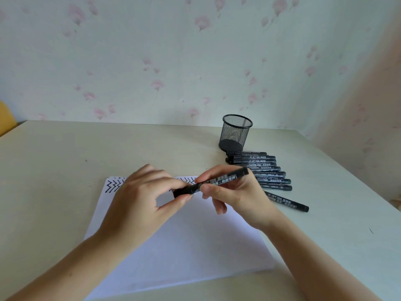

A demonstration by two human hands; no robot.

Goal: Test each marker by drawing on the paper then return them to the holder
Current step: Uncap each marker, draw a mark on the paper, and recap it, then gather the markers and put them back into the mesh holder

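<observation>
Here, over the paper, the left hand pinches the cap and the right hand grips the marker pointing toward two o'clock: pull straight, not twisting sideways.

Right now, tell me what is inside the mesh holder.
Through the mesh holder no markers show; it looks empty. The markers lie beside it on the table.

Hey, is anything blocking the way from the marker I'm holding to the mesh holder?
Nothing visible blocks it. The marker is held above the paper; the holder stands open-topped behind the row of markers, which lie flat below any lifted path.
</observation>
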